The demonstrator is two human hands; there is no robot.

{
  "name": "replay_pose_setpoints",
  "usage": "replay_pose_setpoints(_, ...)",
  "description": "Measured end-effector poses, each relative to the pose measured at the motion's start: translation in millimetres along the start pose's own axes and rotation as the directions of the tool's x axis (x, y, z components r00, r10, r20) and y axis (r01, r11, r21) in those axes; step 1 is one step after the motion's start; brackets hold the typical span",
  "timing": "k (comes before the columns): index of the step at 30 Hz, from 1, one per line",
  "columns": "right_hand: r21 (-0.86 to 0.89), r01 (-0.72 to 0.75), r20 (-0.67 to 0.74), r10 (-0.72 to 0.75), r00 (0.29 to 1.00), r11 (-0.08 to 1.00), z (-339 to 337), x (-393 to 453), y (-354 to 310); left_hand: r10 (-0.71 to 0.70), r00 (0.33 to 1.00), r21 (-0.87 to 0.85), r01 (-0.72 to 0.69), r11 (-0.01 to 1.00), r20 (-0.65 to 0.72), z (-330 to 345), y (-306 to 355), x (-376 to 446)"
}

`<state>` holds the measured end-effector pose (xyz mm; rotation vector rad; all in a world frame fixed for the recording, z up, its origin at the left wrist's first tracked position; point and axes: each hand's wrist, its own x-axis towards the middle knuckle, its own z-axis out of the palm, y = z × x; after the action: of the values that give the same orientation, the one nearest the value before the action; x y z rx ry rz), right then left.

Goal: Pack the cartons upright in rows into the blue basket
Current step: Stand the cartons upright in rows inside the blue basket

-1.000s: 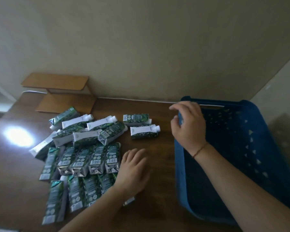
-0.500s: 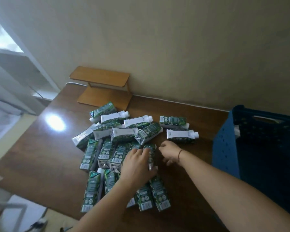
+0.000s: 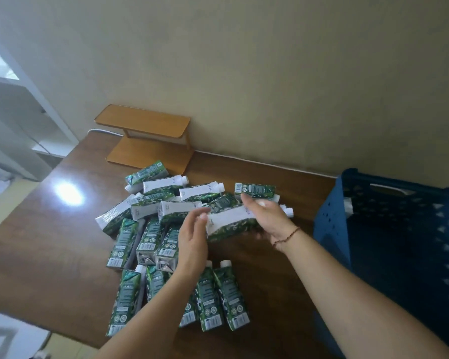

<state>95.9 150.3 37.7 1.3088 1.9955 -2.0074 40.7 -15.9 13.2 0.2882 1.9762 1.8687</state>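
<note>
Right-hand grip (image 3: 266,218) around blurred carton (image 3: 231,222), left hand (image 3: 192,242) spread, basket (image 3: 329,224) cropped

You're in what looks like a plain home room: a dark wooden table (image 3: 49,242) pushed against a bare beige wall (image 3: 244,73), a small wooden riser shelf (image 3: 145,136) at the far edge, white shelving (image 3: 24,120) to the left.

Right hand (image 3: 266,218) curled in a grip; left hand (image 3: 192,242) flat (fingers straight).
</note>
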Motion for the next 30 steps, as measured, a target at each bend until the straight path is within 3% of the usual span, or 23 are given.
replay_pose_setpoints(2, -0.145, 0.244, -0.211, -0.271, 0.939, 0.959, -21.2, -23.3, -18.6, -0.014, 1.000, -0.088, 0.014, 0.996, -0.010, 17.8, 2.1, 3.0)
replay_pose_setpoints(4, -0.186, 0.459, -0.355, -0.495, 0.793, 0.869, -47.1, -52.4, -30.4, -0.030, 0.999, -0.147, 0.032, 0.989, 0.013, 39.7, 4.0, 6.2)
replay_pose_setpoints(7, -0.076, 0.675, -0.547, -0.597, 0.588, 0.734, -95.8, -86.7, -32.8, 0.031, 0.978, 0.013, -0.034, 0.999, 0.206, 72.5, 10.5, 3.0)
replay_pose_setpoints(11, -0.068, 0.713, -0.738, -0.516, 0.434, 0.697, -171.0, -99.0, -9.2, -0.034, 0.826, 0.159, -0.068, 0.985, 0.563, 116.6, 24.7, -12.3)
replay_pose_setpoints(14, -0.247, 0.637, -0.749, -0.560, 0.353, 0.731, -207.8, -100.9, 13.0, -0.112, 0.689, 0.196, -0.045, 0.979, 0.716, 142.0, 38.1, -24.4)
replay_pose_setpoints(16, -0.372, 0.551, -0.669, -0.627, 0.399, 0.747, -216.4, -96.8, 26.6, -0.168, 0.633, 0.207, 0.014, 0.978, 0.756, 154.5, 39.6, -30.0)
replay_pose_setpoints(20, -0.575, 0.312, -0.378, -0.583, 0.719, 0.757, -206.3, -71.2, 49.1, -0.206, 0.605, 0.236, 0.031, 0.971, 0.769, 168.3, 28.0, -36.5)
replay_pose_setpoints(23, -0.620, 0.242, -0.204, -0.451, 0.869, 0.747, -187.4, -47.4, 73.6, -0.217, 0.615, 0.225, 0.067, 0.972, 0.758, 171.3, 21.6, -38.2)
replay_pose_setpoints(25, -0.604, 0.236, -0.197, -0.430, 0.881, 0.761, -176.2, -40.2, 88.4, -0.224, 0.627, 0.232, 0.069, 0.970, 0.746, 172.7, 19.6, -37.1)
replay_pose_setpoints(28, -0.620, 0.204, -0.310, -0.476, 0.823, 0.757, -170.2, -22.9, 107.5, -0.234, 0.643, 0.254, 0.063, 0.965, 0.729, 174.0, 19.0, -35.4)
replay_pose_setpoints(30, -0.522, 0.138, -0.404, -0.386, 0.829, 0.842, -166.4, -16.9, 106.3, -0.232, 0.645, 0.255, 0.059, 0.965, 0.728, 173.2, 17.9, -35.1)
